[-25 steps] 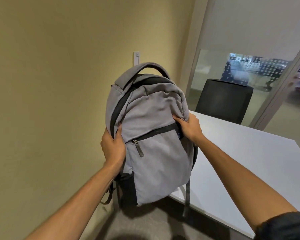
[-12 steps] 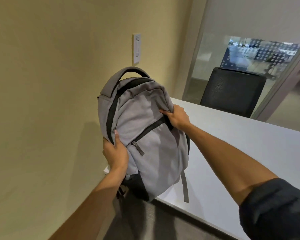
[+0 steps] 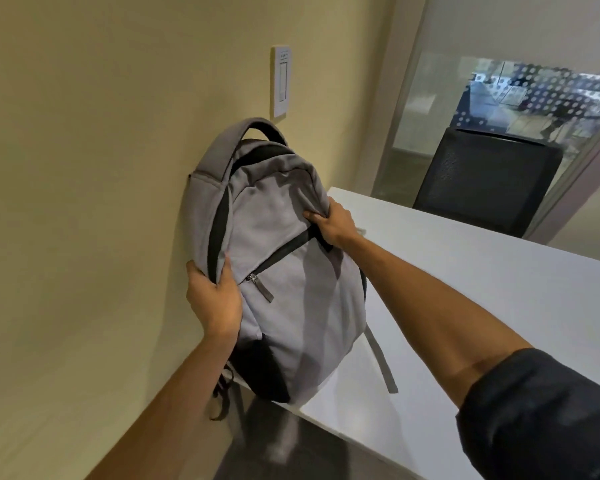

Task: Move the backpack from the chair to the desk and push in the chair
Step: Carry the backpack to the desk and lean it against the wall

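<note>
A grey backpack (image 3: pixel 284 271) with black trim stands upright at the left corner of the white desk (image 3: pixel 482 299), its back against the yellow wall. My left hand (image 3: pixel 215 299) grips its left side near the black zip band. My right hand (image 3: pixel 329 223) pinches the fabric at its upper right, above the front pocket zip. The bag's bottom rests at the desk's near edge, and a grey strap lies across the desk top. The chair the backpack came from is out of view.
A black mesh chair (image 3: pixel 485 181) stands behind the far side of the desk, before a glass partition (image 3: pixel 499 91). A white wall switch plate (image 3: pixel 280 81) sits above the bag. Dark floor (image 3: pixel 291 445) shows below the desk edge.
The backpack has moved down and away from me, from held in the air beside the desk to resting on the desk corner against the wall. Both hands kept their grip.
</note>
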